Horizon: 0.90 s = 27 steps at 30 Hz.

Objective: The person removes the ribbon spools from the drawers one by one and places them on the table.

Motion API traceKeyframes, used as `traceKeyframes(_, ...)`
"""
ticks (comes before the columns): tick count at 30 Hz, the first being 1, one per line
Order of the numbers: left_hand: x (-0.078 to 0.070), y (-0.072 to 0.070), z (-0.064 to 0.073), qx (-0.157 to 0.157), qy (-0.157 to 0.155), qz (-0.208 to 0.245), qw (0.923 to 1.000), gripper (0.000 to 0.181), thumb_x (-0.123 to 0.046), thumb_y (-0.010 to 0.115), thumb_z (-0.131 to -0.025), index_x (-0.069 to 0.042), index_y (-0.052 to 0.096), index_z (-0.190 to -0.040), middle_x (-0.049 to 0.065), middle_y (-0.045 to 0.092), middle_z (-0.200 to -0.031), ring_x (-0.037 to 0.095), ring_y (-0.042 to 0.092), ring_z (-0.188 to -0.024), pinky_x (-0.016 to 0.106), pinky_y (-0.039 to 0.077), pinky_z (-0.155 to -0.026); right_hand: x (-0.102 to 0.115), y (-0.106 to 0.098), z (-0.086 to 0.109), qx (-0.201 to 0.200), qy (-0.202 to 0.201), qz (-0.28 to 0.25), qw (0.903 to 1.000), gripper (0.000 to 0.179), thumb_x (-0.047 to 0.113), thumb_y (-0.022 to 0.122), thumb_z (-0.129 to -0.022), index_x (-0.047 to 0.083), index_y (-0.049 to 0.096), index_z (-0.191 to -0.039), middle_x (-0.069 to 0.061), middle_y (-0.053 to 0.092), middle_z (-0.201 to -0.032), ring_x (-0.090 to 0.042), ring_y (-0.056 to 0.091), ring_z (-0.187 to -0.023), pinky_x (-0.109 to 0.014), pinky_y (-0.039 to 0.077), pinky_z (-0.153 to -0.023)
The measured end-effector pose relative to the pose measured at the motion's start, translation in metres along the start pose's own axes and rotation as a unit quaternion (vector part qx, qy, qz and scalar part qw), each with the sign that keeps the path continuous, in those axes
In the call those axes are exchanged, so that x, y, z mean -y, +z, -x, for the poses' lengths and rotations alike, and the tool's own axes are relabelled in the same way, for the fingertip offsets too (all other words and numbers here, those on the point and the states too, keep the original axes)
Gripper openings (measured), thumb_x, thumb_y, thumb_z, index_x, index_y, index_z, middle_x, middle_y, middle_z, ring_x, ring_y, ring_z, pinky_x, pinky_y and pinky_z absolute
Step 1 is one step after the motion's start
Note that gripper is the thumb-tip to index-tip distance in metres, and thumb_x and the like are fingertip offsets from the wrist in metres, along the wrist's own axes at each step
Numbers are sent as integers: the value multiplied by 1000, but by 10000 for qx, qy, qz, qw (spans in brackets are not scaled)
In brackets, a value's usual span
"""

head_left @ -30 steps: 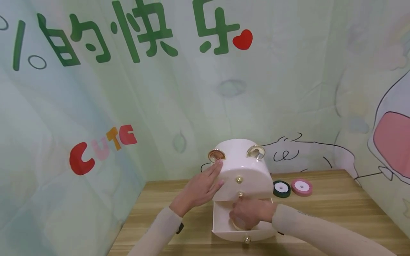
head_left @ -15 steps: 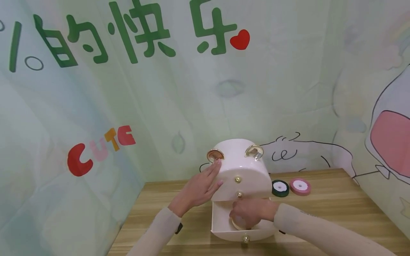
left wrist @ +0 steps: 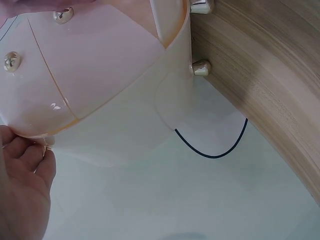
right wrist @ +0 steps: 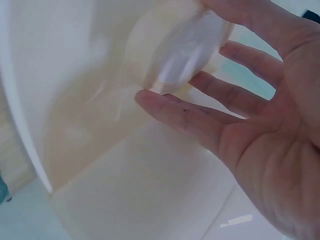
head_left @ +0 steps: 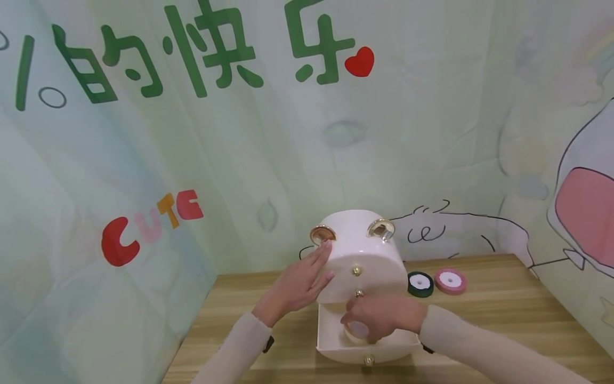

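A white rounded drawer box [head_left: 364, 240] with gold-rimmed ears and gold knobs stands on the table, its bottom drawer [head_left: 331, 333] pulled out. Over that drawer my right hand [head_left: 384, 317] grips a pale cream ribbon roll [head_left: 357, 332]. In the right wrist view, thumb and fingers hold the roll [right wrist: 185, 55] by its rim, tilted, with its whitish flat side showing. My left hand [head_left: 297, 280] rests against the box's left side, fingers extended up toward the left ear [head_left: 323, 234]. The left wrist view has the left fingertips [left wrist: 45, 165] at the box's edge.
A dark green ribbon roll [head_left: 420, 284] and a pink one [head_left: 451, 281] lie on the wooden table [head_left: 499, 314] to the right of the box. A printed curtain [head_left: 268, 160] hangs close behind and along both sides.
My right hand has risen slightly and shifted a little, tilting the cream roll so more of its flat side shows. The left hand stays in place on the box.
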<state>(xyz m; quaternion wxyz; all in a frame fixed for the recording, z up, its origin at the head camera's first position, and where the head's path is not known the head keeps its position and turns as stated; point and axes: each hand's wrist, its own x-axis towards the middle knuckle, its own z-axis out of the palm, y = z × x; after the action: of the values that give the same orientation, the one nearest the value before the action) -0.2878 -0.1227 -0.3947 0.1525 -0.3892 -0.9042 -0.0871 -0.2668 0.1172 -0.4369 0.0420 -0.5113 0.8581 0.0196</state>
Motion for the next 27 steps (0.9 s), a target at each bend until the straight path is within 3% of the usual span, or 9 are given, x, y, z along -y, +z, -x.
traceKeyframes(6, -1, 1, 2, 51, -26, 45, 10000, 67, -36, 46, -112, -2, 25, -166, 15, 31, -172, 30, 39, -157, 47, 44, -122, -2, 2, 9, -223, 100, -492, 9985, 62, 15, 94, -71, 25, 74, -129, 7, 72, -114, -4, 61, -95, -27, 57, -85)
traceKeyframes(11, 0, 2, 0, -51, 42, -25, 10000, 67, -35, 47, -112, -1, 27, -165, 16, 32, -172, 31, 41, -156, 47, 45, -121, 12, -23, 26, -236, 577, -1097, 9920, 62, 12, 92, -73, 23, 73, -131, 4, 71, -125, -5, 62, -106, -29, 57, -95)
traceKeyframes(20, 2, 3, 0, -10, 4, 5, 10000, 67, -37, 46, -112, -2, 25, -166, 15, 30, -173, 30, 39, -157, 46, 43, -123, 11, -26, 53, -747, 302, -1239, 9890, 61, 15, 88, -75, 16, 71, -134, 2, 70, -129, -8, 65, -114, -29, 57, -99)
traceKeyframes(27, 2, 6, 0, -64, -38, 138, 9999, 67, -36, 47, -112, -3, 26, -166, 15, 31, -172, 31, 40, -157, 48, 43, -122, 4, -24, 75, -1099, 596, -1679, 9778, 59, 18, 89, -78, 17, 71, -134, 2, 69, -131, -9, 64, -117, -32, 57, -99)
